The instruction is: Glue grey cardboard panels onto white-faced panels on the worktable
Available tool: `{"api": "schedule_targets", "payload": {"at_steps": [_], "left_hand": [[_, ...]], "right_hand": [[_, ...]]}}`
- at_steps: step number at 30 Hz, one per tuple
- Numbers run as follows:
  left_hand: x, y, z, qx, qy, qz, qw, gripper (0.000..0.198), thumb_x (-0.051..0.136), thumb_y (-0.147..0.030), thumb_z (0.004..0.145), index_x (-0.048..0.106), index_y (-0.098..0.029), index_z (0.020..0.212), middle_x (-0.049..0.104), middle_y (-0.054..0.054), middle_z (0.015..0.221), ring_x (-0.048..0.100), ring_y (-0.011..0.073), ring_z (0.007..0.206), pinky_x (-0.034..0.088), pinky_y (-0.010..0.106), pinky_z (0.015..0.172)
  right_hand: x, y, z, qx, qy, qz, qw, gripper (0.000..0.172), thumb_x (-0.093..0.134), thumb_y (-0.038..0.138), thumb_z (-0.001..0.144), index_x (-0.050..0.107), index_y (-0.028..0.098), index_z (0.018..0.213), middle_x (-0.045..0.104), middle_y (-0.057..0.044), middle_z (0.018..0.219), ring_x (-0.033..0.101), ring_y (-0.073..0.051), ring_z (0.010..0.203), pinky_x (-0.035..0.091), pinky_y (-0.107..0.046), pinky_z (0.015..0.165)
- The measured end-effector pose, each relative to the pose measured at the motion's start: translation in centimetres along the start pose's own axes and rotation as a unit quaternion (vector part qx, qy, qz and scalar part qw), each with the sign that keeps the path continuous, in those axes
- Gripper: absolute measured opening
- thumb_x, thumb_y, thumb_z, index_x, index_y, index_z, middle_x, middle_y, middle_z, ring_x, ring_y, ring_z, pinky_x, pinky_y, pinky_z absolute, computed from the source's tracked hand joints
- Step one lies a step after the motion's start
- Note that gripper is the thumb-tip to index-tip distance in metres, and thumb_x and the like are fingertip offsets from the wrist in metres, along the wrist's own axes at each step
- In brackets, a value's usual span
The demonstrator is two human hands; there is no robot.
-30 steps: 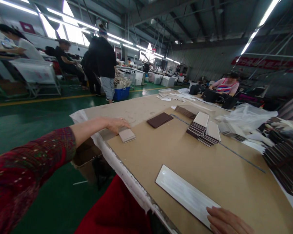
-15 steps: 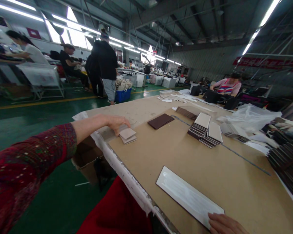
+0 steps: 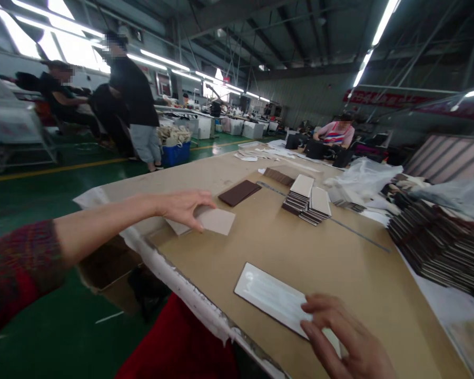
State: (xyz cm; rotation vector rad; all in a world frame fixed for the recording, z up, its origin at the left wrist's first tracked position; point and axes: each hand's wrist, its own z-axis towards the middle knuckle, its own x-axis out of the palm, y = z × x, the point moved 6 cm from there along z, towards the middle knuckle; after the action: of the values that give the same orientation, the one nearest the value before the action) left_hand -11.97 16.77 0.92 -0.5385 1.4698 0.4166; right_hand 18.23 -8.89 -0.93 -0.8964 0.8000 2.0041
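Observation:
My left hand (image 3: 185, 209) pinches a small beige card (image 3: 217, 220) between thumb and fingers, just above the table near its left edge. Under that wrist another beige card (image 3: 177, 226) lies on the tabletop. At the lower right my right hand (image 3: 345, 337) hovers over or touches the near end of a long white panel (image 3: 270, 289); I cannot tell which. Its fingers are curved, with a gap between thumb and forefinger. The panel lies flat, dark along its edge, with a shiny, streaky wet-looking surface.
Dark brown boards (image 3: 239, 192) lie mid-table. Beyond them stand stacks of white-topped boards (image 3: 302, 185) and a brown row of pieces (image 3: 278, 176). Dark panels (image 3: 438, 242) are piled at right beside plastic bags (image 3: 365, 176). Across the table a person in pink (image 3: 335, 132) works; others are at left.
My left hand has picked up a beige card and moved it slightly right. My right hand has come further into view, over the white panel. The whole view has turned right.

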Motion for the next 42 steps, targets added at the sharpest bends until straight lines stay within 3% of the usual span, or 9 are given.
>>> {"api": "schedule_targets", "payload": {"at_steps": [2,5,9,15,17,20,25,30,42], "left_hand": [[0.4,-5.7,1.3,0.084,-0.019,-0.005,0.996,0.070,0.074,-0.059,0.074,0.060,-0.019,0.130,0.058,0.011,0.123,0.056,0.0308,0.114,0.043,0.037,0.097],[1.2,-12.8,2.6,0.161,-0.039,-0.036,0.986,0.066,0.074,-0.054,0.074,0.061,-0.020,0.129,0.061,0.010,0.115,0.058,0.0299,0.107,0.046,0.039,0.093],[1.6,-17.1,3.4,0.187,-0.046,-0.061,0.979,0.061,0.077,-0.048,0.072,0.062,-0.022,0.125,0.064,0.009,0.112,0.059,0.0295,0.103,0.048,0.041,0.091],[1.5,-15.5,2.2,0.138,-0.178,-0.055,0.973,0.090,0.069,-0.064,0.081,0.029,-0.028,0.154,0.039,0.012,0.154,0.037,0.0357,0.140,0.026,0.052,0.116],[3.4,-13.9,1.3,0.086,-0.185,-0.082,0.976,0.093,0.067,-0.064,0.083,0.021,-0.029,0.156,0.036,0.012,0.156,0.035,0.0347,0.141,0.028,0.050,0.116],[8.3,-12.9,0.4,0.054,-0.107,-0.110,0.987,0.090,0.064,-0.065,0.085,0.022,-0.028,0.155,0.041,0.014,0.154,0.037,0.0358,0.141,0.029,0.051,0.115],[12.5,-13.5,0.3,0.059,-0.058,-0.164,0.983,0.078,0.061,-0.061,0.088,0.031,-0.025,0.151,0.045,0.015,0.152,0.036,0.0355,0.141,0.026,0.052,0.116],[12.4,-13.7,0.7,0.058,-0.072,-0.189,0.978,0.072,0.063,-0.056,0.089,0.034,-0.027,0.148,0.050,0.013,0.147,0.042,0.0336,0.137,0.029,0.051,0.115],[12.9,-13.1,0.2,0.034,-0.090,-0.212,0.973,0.082,0.070,-0.056,0.084,0.032,-0.029,0.151,0.048,0.011,0.147,0.041,0.0327,0.136,0.031,0.049,0.114]], "right_hand": [[0.3,1.5,2.1,0.015,-0.004,0.013,1.000,0.019,0.062,0.036,0.096,0.065,0.022,0.108,0.067,-0.013,0.127,0.062,-0.027,0.122,0.056,-0.042,0.101],[2.5,2.6,3.9,0.005,0.067,-0.011,0.998,0.061,0.074,0.039,0.088,0.053,0.013,0.139,0.050,-0.022,0.147,0.048,-0.038,0.135,0.046,-0.059,0.109],[3.8,2.0,3.5,0.033,0.105,-0.004,0.994,0.050,0.070,0.025,0.088,0.058,0.013,0.135,0.054,-0.021,0.143,0.052,-0.035,0.130,0.047,-0.055,0.108],[0.0,-5.6,-0.6,0.208,0.007,0.071,0.976,0.043,0.072,0.036,0.086,0.068,0.019,0.125,0.061,-0.014,0.135,0.057,-0.031,0.125,0.045,-0.051,0.110],[-1.4,-9.1,-3.1,0.298,-0.031,0.122,0.946,0.046,0.074,0.044,0.084,0.069,0.020,0.123,0.058,-0.012,0.140,0.057,-0.030,0.126,0.046,-0.049,0.109],[-2.5,-11.9,-6.3,0.357,-0.048,0.199,0.912,0.049,0.075,0.049,0.084,0.070,0.023,0.125,0.054,-0.010,0.146,0.054,-0.029,0.131,0.047,-0.045,0.108],[-1.6,-10.7,-7.7,0.309,0.078,0.201,0.926,0.047,0.077,0.048,0.083,0.070,0.028,0.126,0.054,-0.010,0.147,0.046,-0.031,0.138,0.033,-0.054,0.118],[0.1,-9.4,-7.1,0.276,0.162,0.174,0.931,0.045,0.075,0.045,0.084,0.070,0.030,0.126,0.056,-0.010,0.145,0.049,-0.031,0.136,0.036,-0.057,0.115],[2.1,-10.0,-6.2,0.235,0.203,0.132,0.941,0.044,0.075,0.039,0.084,0.070,0.028,0.126,0.057,-0.011,0.143,0.051,-0.031,0.133,0.040,-0.057,0.113]]}}
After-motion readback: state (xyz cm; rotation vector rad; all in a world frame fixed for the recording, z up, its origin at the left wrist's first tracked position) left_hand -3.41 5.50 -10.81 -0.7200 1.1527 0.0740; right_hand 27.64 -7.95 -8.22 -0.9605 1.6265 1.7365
